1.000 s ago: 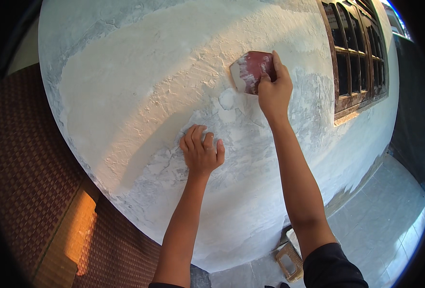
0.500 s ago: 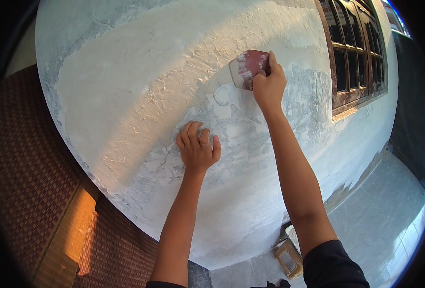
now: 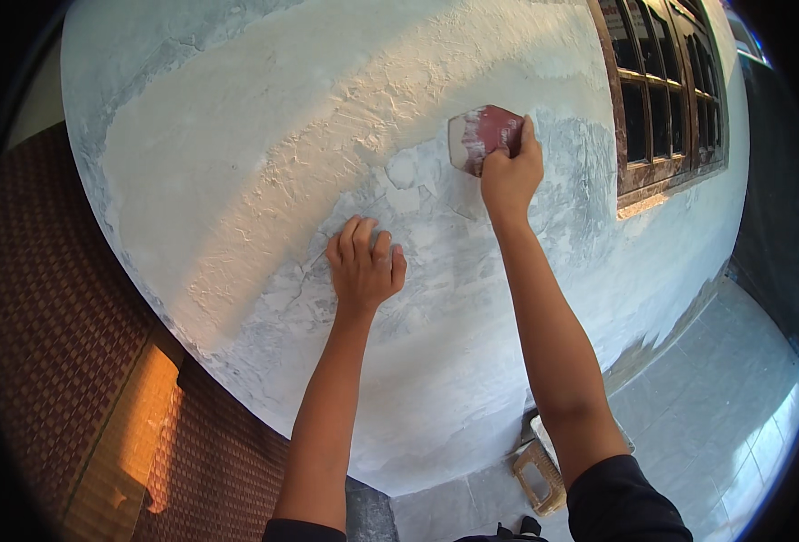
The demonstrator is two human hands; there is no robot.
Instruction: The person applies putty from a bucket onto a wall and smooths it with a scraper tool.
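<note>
Well, matting (image 3: 65, 262) shows far left; my left hand (image 3: 363, 266), fingers half curled and parted, rests empty against the wall (image 3: 408, 379); higher up, the scraper (image 3: 492, 134) lies on it, pinched in my right hand (image 3: 514, 185), left of the window (image 3: 630, 99).

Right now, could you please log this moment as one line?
right hand: gripping white-smeared red scraper at plastered wall | left hand: half-curled, by wall | wood-framed window: upper right of view

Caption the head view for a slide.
Right hand holding a maroon scraper at a patchy wall, left hand lower down.
</note>
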